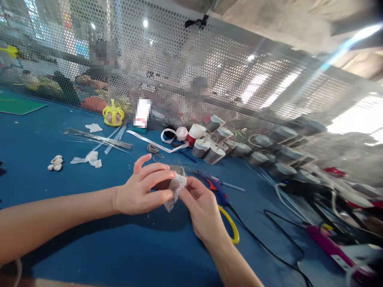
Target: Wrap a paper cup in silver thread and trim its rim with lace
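My left hand (140, 191) grips a small dark cup-shaped piece (167, 179) above the blue table (89, 239), index finger raised. My right hand (200, 207) pinches a strip of white lace (176, 189) against that piece; the lace hangs a little below my fingers. A blue glue gun (214, 185) lies just behind my right hand, its black cord (269, 247) running off to the right. A yellow-handled scissor loop (231, 227) shows under my right wrist.
Several grey paper cups (214, 153) lie tumbled at the back centre and right, next to a white ribbon roll (181, 133). Thin metal rods (98, 139), white lace scraps (89, 158), shells (55, 163) and a yellow crown (113, 113) sit at left. A perforated mesh screen (209, 67) bounds the table.
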Available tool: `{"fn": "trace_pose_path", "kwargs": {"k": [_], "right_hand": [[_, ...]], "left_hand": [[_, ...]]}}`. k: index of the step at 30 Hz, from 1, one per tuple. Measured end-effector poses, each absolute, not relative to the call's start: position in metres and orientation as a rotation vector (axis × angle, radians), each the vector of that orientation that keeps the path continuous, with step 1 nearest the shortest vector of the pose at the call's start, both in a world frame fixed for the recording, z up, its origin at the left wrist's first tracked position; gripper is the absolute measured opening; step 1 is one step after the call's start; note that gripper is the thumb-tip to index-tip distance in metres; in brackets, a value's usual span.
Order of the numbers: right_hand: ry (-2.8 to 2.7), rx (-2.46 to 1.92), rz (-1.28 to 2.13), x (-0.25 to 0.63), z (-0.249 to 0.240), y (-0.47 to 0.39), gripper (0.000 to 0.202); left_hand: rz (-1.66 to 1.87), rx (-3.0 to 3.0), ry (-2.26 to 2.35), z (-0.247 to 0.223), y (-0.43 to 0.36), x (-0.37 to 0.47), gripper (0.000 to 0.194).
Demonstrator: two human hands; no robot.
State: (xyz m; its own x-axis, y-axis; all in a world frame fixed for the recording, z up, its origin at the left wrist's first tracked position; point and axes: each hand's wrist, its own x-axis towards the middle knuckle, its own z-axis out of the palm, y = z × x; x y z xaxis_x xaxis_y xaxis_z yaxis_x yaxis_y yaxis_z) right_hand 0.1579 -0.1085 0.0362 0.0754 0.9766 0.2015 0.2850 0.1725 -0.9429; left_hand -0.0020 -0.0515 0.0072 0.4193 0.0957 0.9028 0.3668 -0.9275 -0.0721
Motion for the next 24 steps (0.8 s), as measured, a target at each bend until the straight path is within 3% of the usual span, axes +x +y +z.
{"fn": "trace_pose_path", "kwargs": {"k": [7, 15, 24], "right_hand": [[-1.706, -1.343, 0.542, 0.159, 0.039, -0.108, 0.005], [-1.955, -1.206, 0.399, 0.156, 0.041, -0.113, 0.013], [-2.074, -1.095, 0.331, 0.156, 0.042, -0.113, 0.014]], "left_hand": [[-1.822, -2.717, -0.642, 0.035, -0.054, -0.008, 0.006], [-2.242, -2.936, -1.326, 0.045, -0.046, -0.005, 0.008], [-2.324, -3.115, -1.549, 0.047, -0.042, 0.000, 0.018]]}}
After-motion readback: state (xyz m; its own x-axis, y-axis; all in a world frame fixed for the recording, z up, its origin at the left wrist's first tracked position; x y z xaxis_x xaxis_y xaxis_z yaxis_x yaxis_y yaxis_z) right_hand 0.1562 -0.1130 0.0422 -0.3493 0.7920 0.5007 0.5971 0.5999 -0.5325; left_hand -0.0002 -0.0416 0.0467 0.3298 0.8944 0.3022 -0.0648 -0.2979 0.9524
